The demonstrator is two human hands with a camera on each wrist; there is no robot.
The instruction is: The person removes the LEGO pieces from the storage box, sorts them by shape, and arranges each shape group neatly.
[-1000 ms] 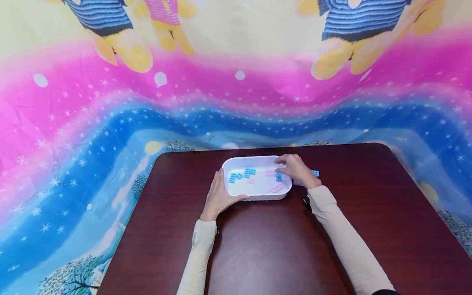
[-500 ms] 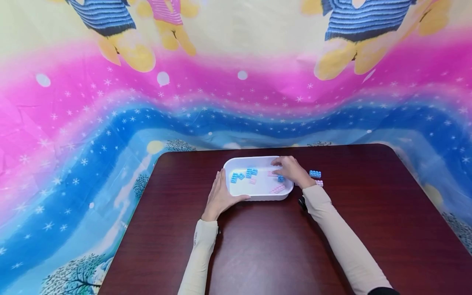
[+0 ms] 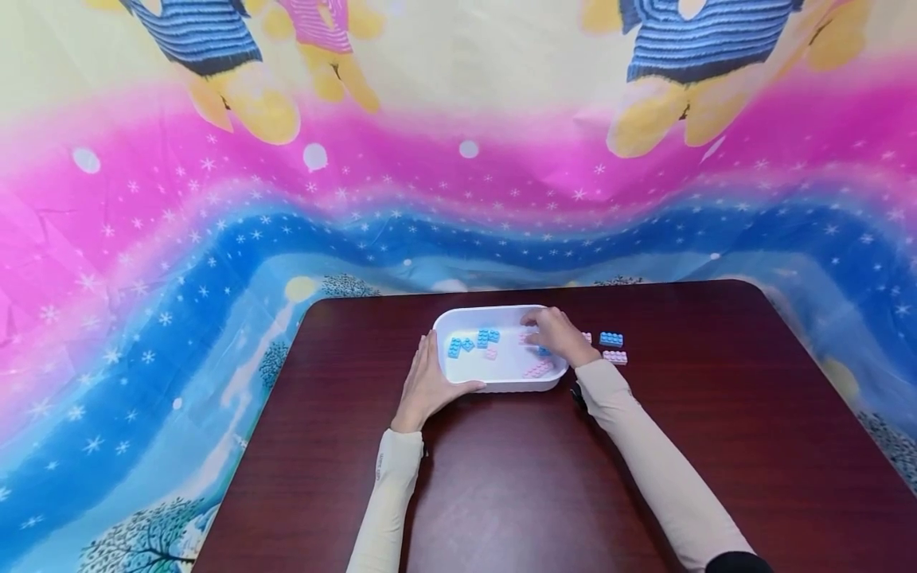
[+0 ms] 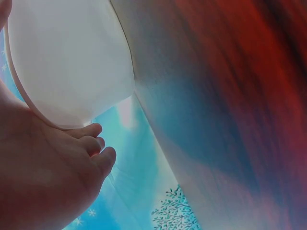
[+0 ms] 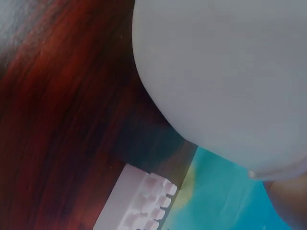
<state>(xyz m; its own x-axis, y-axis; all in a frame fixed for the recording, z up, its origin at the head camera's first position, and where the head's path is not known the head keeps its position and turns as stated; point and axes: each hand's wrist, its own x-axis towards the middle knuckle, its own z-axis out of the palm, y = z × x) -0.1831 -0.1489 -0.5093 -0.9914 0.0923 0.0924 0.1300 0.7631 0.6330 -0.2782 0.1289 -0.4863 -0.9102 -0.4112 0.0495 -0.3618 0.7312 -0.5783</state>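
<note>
A white tray (image 3: pixel 501 387) holds several blue and pink toy building bricks. My left hand (image 3: pixel 424 386) grips its left end, thumb along the front side and fingers on the end wall. In the left wrist view the fingertips (image 4: pixel 98 129) show below the rim. My right hand (image 3: pixel 562 336) reaches over the tray's right end, thumb and forefinger apart inside it. Right at the thumb lies a pink brick (image 3: pixel 524 339), and a blue brick (image 3: pixel 544 350) is partly covered by the hand. Nearer the front lies a long pink brick (image 3: pixel 537 369).
On the brown table (image 3: pixel 501 477), right of the tray, lie a blue brick (image 3: pixel 611 339) and a pink brick (image 3: pixel 614 357). Another pink brick (image 3: pixel 587 337) shows partly behind the right hand. A patterned cloth (image 3: pixel 458 183) hangs behind the table.
My right hand and forearm have shifted left, farther over the tray, uncovering the bricks on the table at the right. The left hand keeps its grip on the tray.
</note>
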